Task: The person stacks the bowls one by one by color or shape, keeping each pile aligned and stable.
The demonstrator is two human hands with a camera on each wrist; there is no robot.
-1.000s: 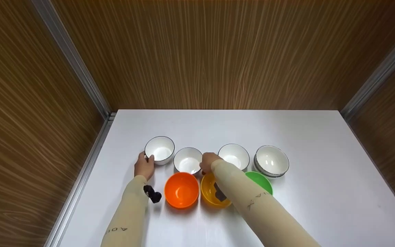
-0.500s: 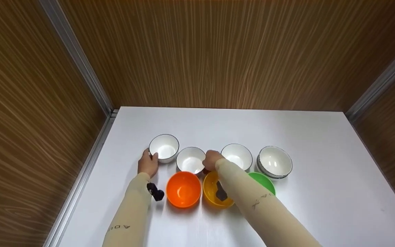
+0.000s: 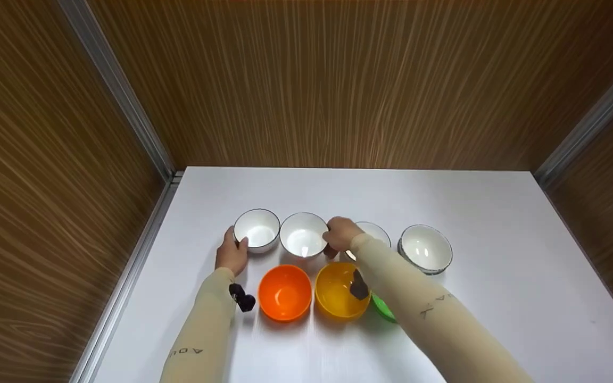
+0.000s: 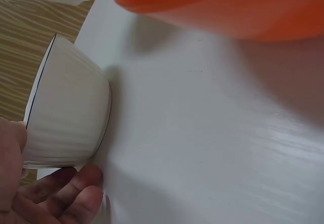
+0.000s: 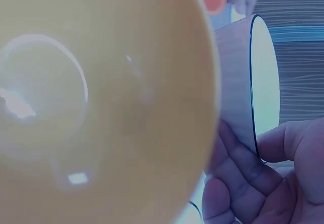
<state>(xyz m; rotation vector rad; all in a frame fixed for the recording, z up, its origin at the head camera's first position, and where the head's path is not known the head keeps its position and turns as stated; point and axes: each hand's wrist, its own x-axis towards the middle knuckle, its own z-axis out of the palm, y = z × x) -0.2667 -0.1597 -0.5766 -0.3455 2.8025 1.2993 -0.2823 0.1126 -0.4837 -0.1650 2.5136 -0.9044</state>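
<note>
At the left end of the back row, my left hand (image 3: 232, 254) grips a white dark-rimmed bowl (image 3: 256, 230) by its side. The left wrist view has the thumb at the rim of this bowl (image 4: 71, 102) and fingers curled low beside its base. My right hand (image 3: 340, 234) pinches a second white bowl (image 3: 303, 235), right beside the first. Seen from the right wrist, the thumb lies on the rim of this bowl (image 5: 238, 77), fingers beneath its outer wall. A yellow bowl (image 3: 341, 292) sits below the right hand, with an orange bowl (image 3: 285, 292) to its left.
A third white bowl (image 3: 374, 231) is partly covered by the right hand and sleeve. Farther right stand stacked white bowls (image 3: 424, 249). The right forearm hides most of a green bowl (image 3: 382, 308). Wood-grain panels (image 3: 306, 85) border the white table (image 3: 477, 213).
My right hand has moved the second white bowl away from me and slightly right, up beside the first. The left hand has shifted slightly right with its bowl.
</note>
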